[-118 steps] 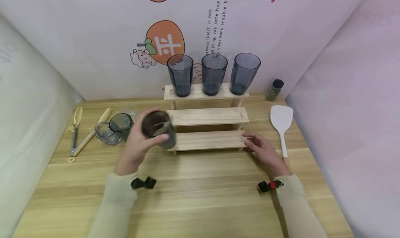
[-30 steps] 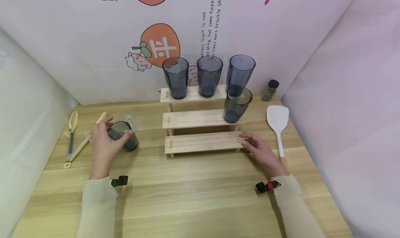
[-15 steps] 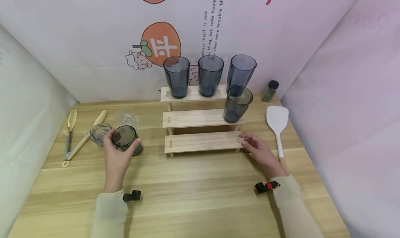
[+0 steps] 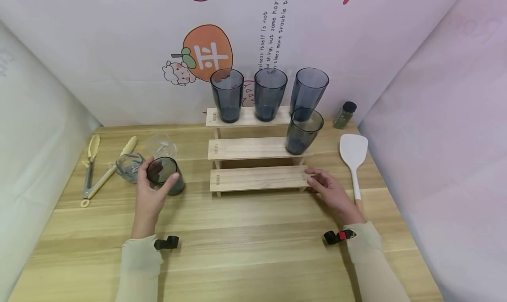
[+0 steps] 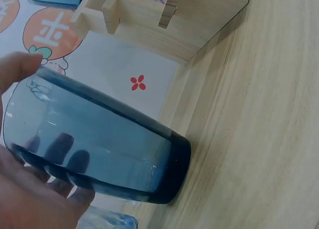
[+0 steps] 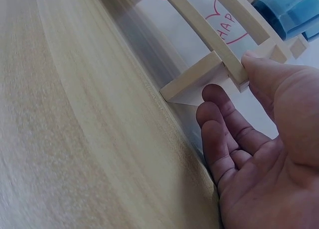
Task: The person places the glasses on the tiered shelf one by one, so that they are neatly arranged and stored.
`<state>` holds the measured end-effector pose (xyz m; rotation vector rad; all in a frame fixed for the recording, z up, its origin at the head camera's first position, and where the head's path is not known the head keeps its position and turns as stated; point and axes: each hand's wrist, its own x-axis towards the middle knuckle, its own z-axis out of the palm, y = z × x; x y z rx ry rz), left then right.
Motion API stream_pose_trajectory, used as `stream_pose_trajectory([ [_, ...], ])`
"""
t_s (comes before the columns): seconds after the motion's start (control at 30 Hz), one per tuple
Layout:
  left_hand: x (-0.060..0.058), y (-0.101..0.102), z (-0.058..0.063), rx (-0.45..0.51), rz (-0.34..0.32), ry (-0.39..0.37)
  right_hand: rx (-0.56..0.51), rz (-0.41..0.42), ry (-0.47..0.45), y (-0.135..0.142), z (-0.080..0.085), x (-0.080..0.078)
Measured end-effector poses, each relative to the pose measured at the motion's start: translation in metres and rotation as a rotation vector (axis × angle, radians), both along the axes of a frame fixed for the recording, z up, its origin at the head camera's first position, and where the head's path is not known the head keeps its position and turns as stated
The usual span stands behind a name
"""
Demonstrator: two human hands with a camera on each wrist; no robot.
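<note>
My left hand (image 4: 148,203) holds a smoky blue-grey drinking glass (image 4: 176,185), thumb on one side and fingers round the other. In the left wrist view the glass (image 5: 107,134) stands with its dark base close to the tabletop, and the fingers show through its wall. At the right end of a three-tier wooden rack (image 4: 257,178), my right hand (image 4: 332,194) grips the lowest shelf between thumb and fingers. Three tall blue-grey glasses stand in a row on the top shelf, among them the middle glass (image 4: 270,93). A shorter smoky glass (image 4: 303,132) is on the middle shelf's right end.
Left of the held glass are a clear blue-tinted glass bowl (image 4: 128,167), a clear glass piece (image 4: 163,147) and open tongs (image 4: 104,176). Right of the rack lie a white spatula (image 4: 354,150) and a small dark-capped jar (image 4: 344,116). A printed cloth (image 4: 245,29) backs the table.
A smoky glass once in the left hand now stands on the middle shelf. The left hand has taken a second glass and drawn it slightly right. The right hand stays at the rack.
</note>
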<state>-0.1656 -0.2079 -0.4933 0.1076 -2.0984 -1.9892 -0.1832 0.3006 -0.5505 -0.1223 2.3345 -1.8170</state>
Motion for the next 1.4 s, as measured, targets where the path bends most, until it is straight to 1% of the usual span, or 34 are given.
stream_pose_trajectory([
  [0.13, 0.001, 0.003, -0.002, 0.065, -0.014, 0.004, -0.017, -0.006, -0.003, 0.0, 0.001, 0.001],
  [0.23, 0.001, 0.007, -0.005, 0.119, 0.001, 0.009, -0.038, -0.007, -0.007, -0.001, 0.002, 0.002],
  [0.3, -0.001, 0.011, -0.007, 0.14, 0.014, 0.027, -0.045, -0.009, -0.009, -0.001, 0.003, 0.002],
  [0.5, -0.006, 0.019, -0.009, 0.084, 0.09, 0.046, -0.044, -0.008, -0.004, 0.0, 0.002, 0.003],
  [0.6, -0.007, 0.02, -0.009, 0.059, 0.102, 0.06, -0.048, -0.007, -0.009, 0.0, 0.002, 0.003],
  [0.77, -0.01, 0.02, -0.008, 0.048, 0.075, 0.095, -0.046, -0.006, -0.022, -0.001, 0.003, 0.001],
  [0.93, -0.016, 0.019, -0.005, -0.008, 0.017, 0.084, -0.041, 0.0, -0.028, -0.002, 0.004, 0.001],
  [1.0, -0.019, 0.019, 0.0, -0.02, -0.012, 0.064, -0.046, 0.001, -0.031, -0.002, 0.004, 0.001],
  [1.1, -0.026, 0.02, 0.015, -0.009, -0.064, 0.056, -0.047, 0.0, -0.035, -0.002, 0.005, 0.001],
  [1.2, -0.034, 0.022, 0.037, -0.01, -0.122, 0.065, -0.045, -0.003, -0.036, -0.001, 0.004, 0.001],
  [1.27, -0.039, 0.025, 0.052, -0.026, -0.159, 0.084, -0.047, -0.004, -0.039, -0.001, 0.004, 0.001],
  [1.4, -0.05, 0.033, 0.079, 0.001, -0.243, 0.123, -0.049, -0.001, -0.043, -0.001, 0.005, 0.002],
])
